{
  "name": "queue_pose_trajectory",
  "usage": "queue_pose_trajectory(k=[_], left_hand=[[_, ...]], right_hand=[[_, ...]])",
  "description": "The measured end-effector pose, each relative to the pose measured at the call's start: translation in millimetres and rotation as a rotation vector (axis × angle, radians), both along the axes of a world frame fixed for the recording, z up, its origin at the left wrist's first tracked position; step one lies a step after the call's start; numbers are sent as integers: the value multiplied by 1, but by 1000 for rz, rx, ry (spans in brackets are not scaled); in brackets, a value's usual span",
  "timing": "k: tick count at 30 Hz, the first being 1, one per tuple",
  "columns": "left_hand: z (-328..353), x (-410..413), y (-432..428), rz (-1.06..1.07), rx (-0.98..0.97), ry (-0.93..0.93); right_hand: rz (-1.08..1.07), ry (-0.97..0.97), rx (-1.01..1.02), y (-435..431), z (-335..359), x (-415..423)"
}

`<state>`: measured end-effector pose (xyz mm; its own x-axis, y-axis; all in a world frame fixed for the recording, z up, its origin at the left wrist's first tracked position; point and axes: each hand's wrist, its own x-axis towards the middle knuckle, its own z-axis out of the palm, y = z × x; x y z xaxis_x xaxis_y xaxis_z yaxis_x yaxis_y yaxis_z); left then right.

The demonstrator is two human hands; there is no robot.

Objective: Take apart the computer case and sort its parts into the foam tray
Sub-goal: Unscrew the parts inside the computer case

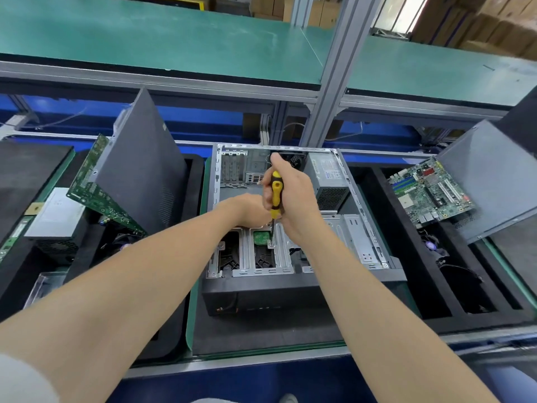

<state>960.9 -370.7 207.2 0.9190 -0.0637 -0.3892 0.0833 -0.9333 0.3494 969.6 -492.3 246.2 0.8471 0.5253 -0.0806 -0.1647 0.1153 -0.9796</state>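
An open computer case [357,199] lies flat in the middle of the bench, its grey power supply [327,177] at the back right. My right hand [293,199] is shut on a yellow-and-black screwdriver [275,193], held upright with its tip on a screw [271,243] of the drive cage, beside a green drive board [260,237]. My left hand [250,209] rests in the case just left of the shaft; its fingers are hidden behind my right hand. Black foam trays flank the case, left [194,181] and right [406,257].
In the left tray lean a grey side panel [145,170] and a green circuit board [96,181], with a power supply [58,213] beside them. The right tray holds a motherboard [430,190] and another side panel [488,181]. A metal upright [334,71] and green shelf [145,36] stand behind.
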Motion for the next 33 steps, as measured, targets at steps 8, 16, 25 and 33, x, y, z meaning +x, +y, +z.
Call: queue_pose_trajectory(k=[8, 16, 25, 33], left_hand=[[-2, -3, -5, 170, 45, -23], [-12, 5, 1, 130, 32, -7], [-15, 0, 7, 41, 84, -89], [-3, -2, -4, 109, 71, -48]], right_hand=[[-192, -136, 39, 11, -4, -20], [82, 16, 15, 10, 3, 1], [757, 164, 209, -1, 4, 23], [-44, -49, 73, -4, -5, 0]])
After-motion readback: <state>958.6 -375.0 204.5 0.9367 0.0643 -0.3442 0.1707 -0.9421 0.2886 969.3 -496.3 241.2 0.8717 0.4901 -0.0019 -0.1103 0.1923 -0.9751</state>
